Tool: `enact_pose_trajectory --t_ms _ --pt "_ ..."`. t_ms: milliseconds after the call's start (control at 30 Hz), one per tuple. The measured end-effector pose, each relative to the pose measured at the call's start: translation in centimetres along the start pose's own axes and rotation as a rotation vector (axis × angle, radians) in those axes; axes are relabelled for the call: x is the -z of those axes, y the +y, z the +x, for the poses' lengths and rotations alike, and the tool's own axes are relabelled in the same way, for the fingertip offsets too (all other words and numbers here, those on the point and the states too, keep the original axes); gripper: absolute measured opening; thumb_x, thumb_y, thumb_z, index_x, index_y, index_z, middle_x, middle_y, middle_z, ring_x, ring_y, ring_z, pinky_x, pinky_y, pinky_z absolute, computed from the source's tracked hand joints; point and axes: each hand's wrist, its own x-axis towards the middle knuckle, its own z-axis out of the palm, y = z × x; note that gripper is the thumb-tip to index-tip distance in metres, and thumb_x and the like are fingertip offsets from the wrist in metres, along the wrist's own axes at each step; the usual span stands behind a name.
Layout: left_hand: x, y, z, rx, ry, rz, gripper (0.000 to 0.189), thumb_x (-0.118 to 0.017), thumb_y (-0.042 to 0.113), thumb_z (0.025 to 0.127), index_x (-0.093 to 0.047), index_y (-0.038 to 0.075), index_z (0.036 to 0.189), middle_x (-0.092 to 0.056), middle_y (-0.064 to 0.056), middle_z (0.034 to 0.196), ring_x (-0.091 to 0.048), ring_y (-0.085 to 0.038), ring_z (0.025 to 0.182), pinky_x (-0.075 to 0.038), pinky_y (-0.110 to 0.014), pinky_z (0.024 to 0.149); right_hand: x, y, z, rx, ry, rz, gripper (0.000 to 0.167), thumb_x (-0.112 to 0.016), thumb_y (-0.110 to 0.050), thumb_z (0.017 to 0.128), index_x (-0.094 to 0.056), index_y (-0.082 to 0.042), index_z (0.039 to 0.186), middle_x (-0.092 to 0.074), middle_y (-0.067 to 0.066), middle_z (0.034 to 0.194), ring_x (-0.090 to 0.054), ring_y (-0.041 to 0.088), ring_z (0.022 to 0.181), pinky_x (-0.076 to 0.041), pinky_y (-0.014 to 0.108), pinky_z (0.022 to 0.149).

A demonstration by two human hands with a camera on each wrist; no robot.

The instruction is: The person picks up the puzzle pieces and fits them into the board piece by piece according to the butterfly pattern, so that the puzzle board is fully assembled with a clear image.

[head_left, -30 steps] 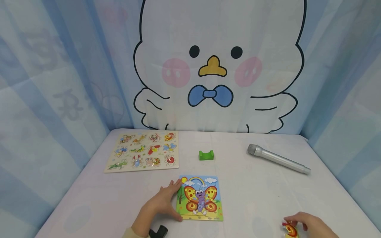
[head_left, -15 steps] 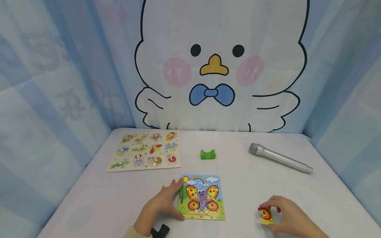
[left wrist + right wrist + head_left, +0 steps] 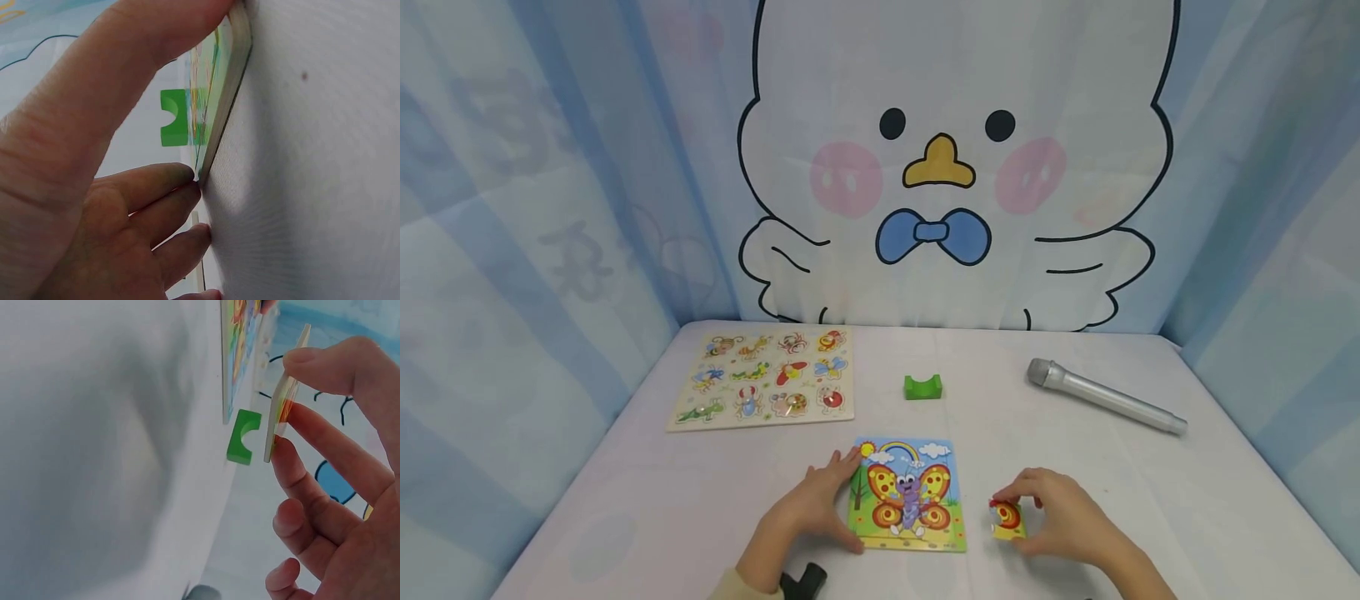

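Observation:
A square butterfly jigsaw puzzle lies flat on the table in front of me. Along its left side my left hand is spread, fingertips at the upper left and thumb at the lower left corner; the left wrist view shows these fingers fairly straight against the board's edge. To the right of the puzzle, my right hand pinches a puzzle piece with a red and orange spiral and a yellow edge. In the right wrist view the thin piece is held edge-on, off the table, between thumb and fingers.
A wooden insect peg board lies at the back left. The green notched block stands behind the butterfly puzzle. A silver microphone rests at the back right. Something black sits beside the left wrist. Curtains enclose the table.
My right hand has carried the puzzle piece leftward and slightly away from me, from the near right toward the butterfly puzzle. My left hand keeps its place on the board's edge.

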Motion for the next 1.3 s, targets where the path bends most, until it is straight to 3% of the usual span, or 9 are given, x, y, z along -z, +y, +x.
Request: enact_pose_trajectory --t_ms 333,533,633,833,1300 --pt "0.0 -0.1 0.1 0.000 -0.003 -0.002 0.111 -0.088 0.032 0.052 -0.031 0.005 0.142 -0.024 -0.011 0.149 -0.014 -0.036 0.136 -0.008 -0.059 0.107 -1.6 -2.1 3.4 0.069 -0.041 0.036 0.039 -0.082 -0.028 0.061 -0.071 -0.021 0.098 -0.056 -0.018 0.082 -0.049 0.010 0.072 -0.042 0.022 0.059" --pt "0.0 -0.1 0.1 0.004 -0.003 -0.001 0.110 -0.088 0.032 0.052 -0.031 0.005 0.142 -0.024 -0.010 0.149 -0.014 -0.035 0.136 -0.008 -0.059 0.107 -2.8 -3.3 4.8 0.092 -0.086 0.022 0.039 -0.082 -0.029 0.060 -0.072 -0.020 0.096 -0.062 -0.015 0.088 -0.056 0.011 0.083 -0.048 0.035 0.075" --pt "0.0 0.0 0.1 0.005 -0.005 0.000 0.110 -0.088 0.032 0.052 -0.031 0.005 0.142 -0.024 -0.010 0.149 -0.014 -0.035 0.136 -0.008 -0.059 0.107 -3.3 -3.8 5.2 0.096 -0.094 0.006 0.038 -0.083 -0.027 0.058 -0.072 -0.019 0.093 -0.063 -0.013 0.088 -0.057 0.012 0.086 -0.048 0.039 0.078" --pt "0.0 0.0 0.0 0.006 -0.003 -0.012 0.109 -0.088 0.031 0.052 -0.031 0.004 0.142 -0.024 -0.011 0.149 -0.014 -0.036 0.136 -0.007 -0.059 0.107 -4.0 -4.2 5.7 0.071 -0.121 -0.025 0.038 -0.082 -0.024 0.054 -0.072 -0.019 0.090 -0.063 -0.014 0.084 -0.055 0.008 0.079 -0.047 0.036 0.073" --pt "0.2 0.2 -0.1 0.020 -0.010 -0.011 0.110 -0.088 0.031 0.052 -0.031 0.005 0.142 -0.024 -0.011 0.149 -0.014 -0.036 0.136 -0.007 -0.059 0.107 -4.0 -5.0 6.1 0.005 -0.179 -0.014 0.037 -0.083 -0.020 0.056 -0.072 -0.017 0.091 -0.063 -0.012 0.082 -0.055 0.008 0.077 -0.048 0.034 0.072"
